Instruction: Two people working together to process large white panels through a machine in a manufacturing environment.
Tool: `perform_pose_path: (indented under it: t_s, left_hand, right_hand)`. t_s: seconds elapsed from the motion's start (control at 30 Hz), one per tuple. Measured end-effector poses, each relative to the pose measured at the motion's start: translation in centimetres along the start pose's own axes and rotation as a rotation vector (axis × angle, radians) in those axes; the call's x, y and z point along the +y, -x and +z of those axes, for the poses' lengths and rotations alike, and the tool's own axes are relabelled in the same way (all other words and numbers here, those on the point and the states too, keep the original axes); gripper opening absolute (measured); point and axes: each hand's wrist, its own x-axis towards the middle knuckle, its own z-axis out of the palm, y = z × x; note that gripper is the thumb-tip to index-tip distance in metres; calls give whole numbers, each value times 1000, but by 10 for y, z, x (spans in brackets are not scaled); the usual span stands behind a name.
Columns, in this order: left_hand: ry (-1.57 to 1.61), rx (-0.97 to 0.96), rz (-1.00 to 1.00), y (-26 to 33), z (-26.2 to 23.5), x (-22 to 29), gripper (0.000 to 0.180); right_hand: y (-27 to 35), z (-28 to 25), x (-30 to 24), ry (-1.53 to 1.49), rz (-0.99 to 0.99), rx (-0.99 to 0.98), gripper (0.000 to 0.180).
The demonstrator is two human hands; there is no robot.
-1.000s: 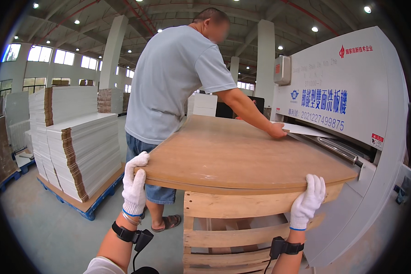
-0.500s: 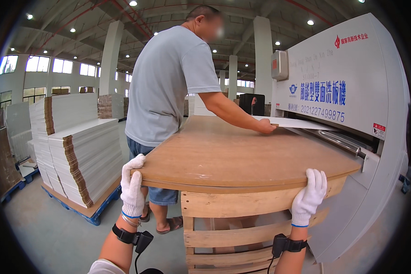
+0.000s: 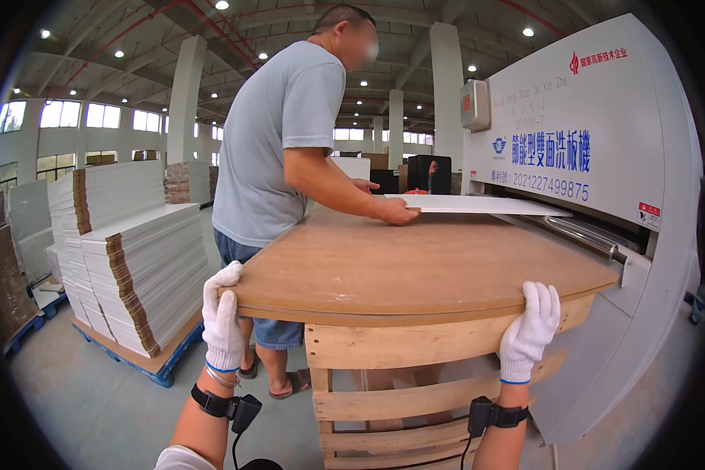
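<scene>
A large brown board (image 3: pixel 415 266) lies flat, with another board edge just beneath it, on a wooden pallet stack (image 3: pixel 399 346). At its near left corner, my left hand (image 3: pixel 223 317) in a white glove is closed round the edge. My right hand (image 3: pixel 529 330), gloved too, grips the near edge toward the right, fingers over the top and the thumb hidden. Across the board a co-worker (image 3: pixel 278 141) in a grey T-shirt holds a white panel (image 3: pixel 478 205) with bare hands. The panel's far end is at the slot of a big white machine (image 3: pixel 548 110).
A metal roller (image 3: pixel 583 239) sits at the machine's opening, right of the boards. On the left, stacked white panels (image 3: pixel 145 266) rest on a blue pallet (image 3: pixel 162 376). Behind the co-worker stand a black box (image 3: pixel 427 174) and pale columns (image 3: pixel 446 94).
The co-worker has drawn the white panel leftward, so more of it shows over the boards, and a second hand now appears. My hands keep their hold on the brown board.
</scene>
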Motion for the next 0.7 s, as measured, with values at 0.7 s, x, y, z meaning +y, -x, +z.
perform_pose_path:
  t_s: [0.7]
  left_hand:
    - [32, 0, -6, 0, -6, -9, 40]
  right_hand:
    - [-3, -1, -2, 73, -14, -66, 49]
